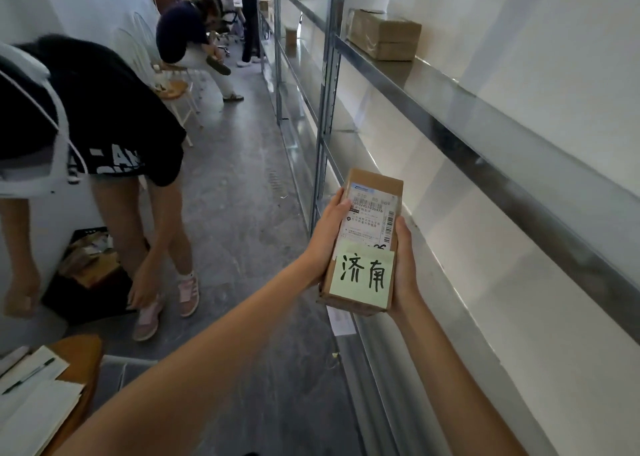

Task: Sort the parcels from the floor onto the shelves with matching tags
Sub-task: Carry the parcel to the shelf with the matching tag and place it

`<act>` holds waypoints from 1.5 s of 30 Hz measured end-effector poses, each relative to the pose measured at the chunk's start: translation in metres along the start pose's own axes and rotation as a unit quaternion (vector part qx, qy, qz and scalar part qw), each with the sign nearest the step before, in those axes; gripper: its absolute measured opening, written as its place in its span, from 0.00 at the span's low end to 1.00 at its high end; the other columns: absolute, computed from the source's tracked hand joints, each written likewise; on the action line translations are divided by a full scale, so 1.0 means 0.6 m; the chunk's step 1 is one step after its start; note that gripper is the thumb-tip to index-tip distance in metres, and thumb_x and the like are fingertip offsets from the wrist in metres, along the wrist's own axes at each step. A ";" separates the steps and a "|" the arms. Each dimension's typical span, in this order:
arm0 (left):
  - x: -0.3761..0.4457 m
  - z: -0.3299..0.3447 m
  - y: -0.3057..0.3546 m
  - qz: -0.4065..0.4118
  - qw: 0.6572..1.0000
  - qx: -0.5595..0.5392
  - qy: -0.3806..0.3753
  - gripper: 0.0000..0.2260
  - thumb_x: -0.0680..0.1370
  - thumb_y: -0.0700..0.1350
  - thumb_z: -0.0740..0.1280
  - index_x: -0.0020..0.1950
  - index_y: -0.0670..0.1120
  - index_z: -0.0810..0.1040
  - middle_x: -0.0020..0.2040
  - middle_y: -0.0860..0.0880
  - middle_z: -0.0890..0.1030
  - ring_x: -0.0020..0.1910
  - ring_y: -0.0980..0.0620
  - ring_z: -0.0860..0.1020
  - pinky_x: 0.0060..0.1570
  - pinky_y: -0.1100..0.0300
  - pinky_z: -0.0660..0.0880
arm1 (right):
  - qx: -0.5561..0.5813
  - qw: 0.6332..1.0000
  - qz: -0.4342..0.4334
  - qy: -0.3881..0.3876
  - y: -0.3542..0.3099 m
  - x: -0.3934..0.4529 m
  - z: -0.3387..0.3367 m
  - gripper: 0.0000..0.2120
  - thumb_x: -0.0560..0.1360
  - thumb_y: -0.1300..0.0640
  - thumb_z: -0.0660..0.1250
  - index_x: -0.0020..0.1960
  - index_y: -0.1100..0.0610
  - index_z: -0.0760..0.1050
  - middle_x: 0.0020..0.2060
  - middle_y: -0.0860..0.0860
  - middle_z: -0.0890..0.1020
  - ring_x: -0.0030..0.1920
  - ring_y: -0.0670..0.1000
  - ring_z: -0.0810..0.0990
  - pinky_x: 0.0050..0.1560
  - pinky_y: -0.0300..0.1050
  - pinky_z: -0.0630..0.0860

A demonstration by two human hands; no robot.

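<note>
I hold a small brown cardboard parcel (370,213) out in front of me with both hands. It bears a white shipping label and a pale green sticky note (362,272) with handwritten Chinese characters. My left hand (327,237) grips its left side, thumb on top. My right hand (406,265) grips its right side. The parcel hangs over the aisle, next to the front edge of the metal shelving (450,109) on my right.
Two brown boxes (382,34) sit on an upper shelf farther along. A person (86,116) bends over a dark crate of parcels (88,265) at the left. Other people and chairs (173,88) occupy the far aisle. A round table with papers (34,386) is lower left.
</note>
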State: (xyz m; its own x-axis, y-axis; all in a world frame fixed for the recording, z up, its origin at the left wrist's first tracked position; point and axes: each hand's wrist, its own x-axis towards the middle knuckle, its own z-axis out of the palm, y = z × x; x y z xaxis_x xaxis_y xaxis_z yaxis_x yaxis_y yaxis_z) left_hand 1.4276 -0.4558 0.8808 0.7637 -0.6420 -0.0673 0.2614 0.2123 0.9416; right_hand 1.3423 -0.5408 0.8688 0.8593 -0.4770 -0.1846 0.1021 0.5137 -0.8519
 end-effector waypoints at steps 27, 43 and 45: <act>0.288 -0.412 0.092 -0.012 0.999 -0.020 0.036 0.23 0.85 0.49 0.58 0.81 0.48 0.62 0.68 0.37 0.79 0.66 0.35 0.79 0.69 0.34 0.72 | 0.005 0.999 0.050 -0.014 0.150 0.332 0.323 0.25 0.82 0.37 0.54 0.62 0.55 0.79 0.46 0.56 0.87 0.37 0.53 0.86 0.33 0.45 0.82; 0.558 -0.491 0.111 -0.025 0.999 0.002 0.046 0.24 0.84 0.53 0.60 0.81 0.53 0.63 0.66 0.40 0.81 0.63 0.38 0.81 0.66 0.37 0.75 | 0.028 0.997 0.068 0.031 0.141 0.616 0.365 0.28 0.80 0.36 0.57 0.67 0.56 0.78 0.61 0.63 0.83 0.48 0.58 0.85 0.44 0.52 0.83; 0.608 -0.488 0.115 -0.032 0.999 0.001 0.040 0.24 0.84 0.52 0.60 0.81 0.52 0.63 0.67 0.39 0.80 0.64 0.38 0.80 0.68 0.37 0.74 | 0.032 0.997 0.059 0.045 0.127 0.662 0.365 0.28 0.81 0.37 0.56 0.67 0.57 0.77 0.63 0.64 0.82 0.52 0.61 0.83 0.51 0.55 0.80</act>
State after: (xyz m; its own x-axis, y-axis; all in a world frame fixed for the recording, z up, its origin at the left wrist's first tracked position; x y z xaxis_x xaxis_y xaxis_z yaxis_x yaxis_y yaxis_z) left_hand 1.8974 -0.4598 0.8247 0.7909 -0.5925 -0.1528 0.3096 0.1722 0.9351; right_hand 1.8012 -0.5346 0.8378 0.8189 -0.4718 -0.3269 0.0376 0.6124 -0.7897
